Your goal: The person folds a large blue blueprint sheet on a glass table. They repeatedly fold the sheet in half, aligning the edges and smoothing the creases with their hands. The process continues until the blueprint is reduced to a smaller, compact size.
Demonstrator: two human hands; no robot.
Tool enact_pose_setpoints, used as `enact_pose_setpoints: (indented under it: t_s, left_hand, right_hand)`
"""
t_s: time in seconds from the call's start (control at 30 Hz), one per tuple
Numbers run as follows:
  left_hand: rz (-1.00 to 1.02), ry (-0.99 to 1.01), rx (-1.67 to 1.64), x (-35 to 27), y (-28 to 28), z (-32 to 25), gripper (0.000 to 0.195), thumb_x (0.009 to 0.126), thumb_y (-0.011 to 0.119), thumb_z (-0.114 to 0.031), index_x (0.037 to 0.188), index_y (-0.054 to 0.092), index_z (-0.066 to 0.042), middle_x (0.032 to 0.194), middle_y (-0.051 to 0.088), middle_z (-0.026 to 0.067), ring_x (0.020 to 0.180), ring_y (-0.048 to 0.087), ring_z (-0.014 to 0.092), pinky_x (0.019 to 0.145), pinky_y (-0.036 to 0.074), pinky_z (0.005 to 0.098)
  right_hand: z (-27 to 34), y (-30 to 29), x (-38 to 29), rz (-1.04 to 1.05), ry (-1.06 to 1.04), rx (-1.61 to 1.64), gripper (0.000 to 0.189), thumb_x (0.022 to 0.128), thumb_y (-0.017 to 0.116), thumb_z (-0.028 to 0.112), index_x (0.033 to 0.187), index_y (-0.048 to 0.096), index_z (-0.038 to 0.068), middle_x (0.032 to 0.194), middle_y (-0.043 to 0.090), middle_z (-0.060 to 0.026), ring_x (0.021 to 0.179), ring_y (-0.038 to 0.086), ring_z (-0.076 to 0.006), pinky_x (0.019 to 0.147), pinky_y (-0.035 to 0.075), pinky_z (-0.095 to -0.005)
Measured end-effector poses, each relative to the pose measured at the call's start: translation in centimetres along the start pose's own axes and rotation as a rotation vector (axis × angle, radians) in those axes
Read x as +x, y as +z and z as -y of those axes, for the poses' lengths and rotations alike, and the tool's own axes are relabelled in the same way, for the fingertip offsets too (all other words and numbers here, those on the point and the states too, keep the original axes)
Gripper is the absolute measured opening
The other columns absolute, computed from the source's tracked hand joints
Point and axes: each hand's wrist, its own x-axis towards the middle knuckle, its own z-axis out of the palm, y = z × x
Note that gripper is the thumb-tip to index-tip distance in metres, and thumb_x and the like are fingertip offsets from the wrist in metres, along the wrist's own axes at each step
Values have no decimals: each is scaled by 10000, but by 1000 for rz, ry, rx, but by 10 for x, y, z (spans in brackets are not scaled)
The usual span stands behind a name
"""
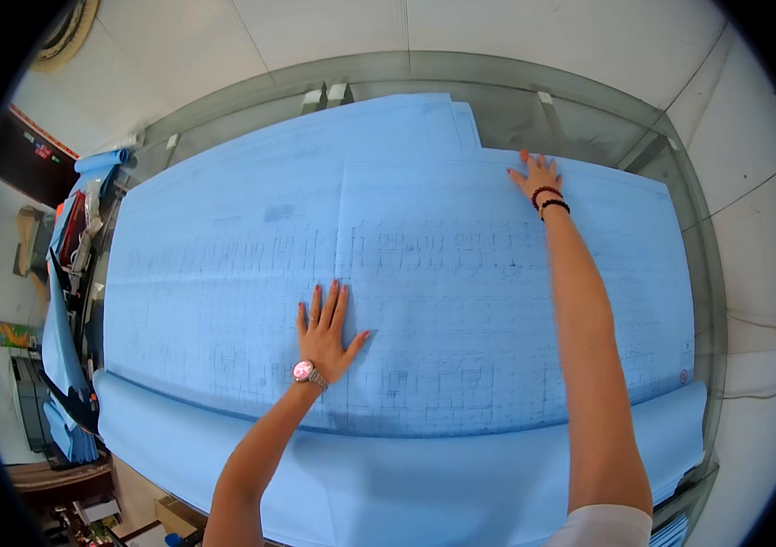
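A large blue sheet of technical drawing paper (429,314), printed with fine plan lines, lies spread before me with faint fold creases. My left hand (325,335) rests flat near its middle, fingers apart, with a watch (303,370) on the wrist. Farther off, my right hand (539,174) presses on the sheet's far edge, fingers spread; an orange cover sits on one fingertip, and two bead bracelets (549,198) circle the wrist. Toward me the paper curls over in a broad fold (429,472). Another blue sheet (398,126) shows beyond the far edge.
A glass-topped table (507,123) carries the sheets, close to white floor tiles (531,27). Along its left side lie a rolled blue sheet (102,161), a red folder (73,222) and other clutter. A cardboard box (179,516) stands at the lower left. Several folded blue sheets (669,532) are at the lower right.
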Motion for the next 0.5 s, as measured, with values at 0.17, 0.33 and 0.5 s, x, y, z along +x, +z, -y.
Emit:
enact_pose_setpoints:
  t_s: [0.17, 0.33, 0.5]
  left_hand:
    - [-13, 9, -17, 4, 6, -4, 819, 923, 478, -585, 1550, 269, -100, 1617, 243, 91, 1497, 156, 365, 1175, 74, 595]
    - [-25, 17, -21, 6, 4, -6, 807, 926, 473, -577, 1551, 269, -109, 1616, 247, 89, 1494, 164, 368, 1173, 84, 598]
    - [-40, 17, 1, 5, 11, -4, 801, 932, 455, -584, 1553, 264, -116, 1615, 248, 88, 1494, 161, 369, 1175, 82, 598]
  right_hand:
    - [-24, -23, -7, -167, -235, -202, 449, 839, 742, 384, 1208, 633, 154, 1244, 640, -84, 1328, 448, -261, 1180, 180, -571]
    - [-36, -90, -37, -180, -421, -9, 282, 795, 767, 188, 1007, 595, 114, 974, 699, -63, 1069, 620, -263, 1169, 179, -588]
    - [-16, -184, -125, -147, -487, 93, 352, 758, 754, 70, 1039, 547, 111, 937, 682, -118, 966, 638, -348, 944, 476, -450]
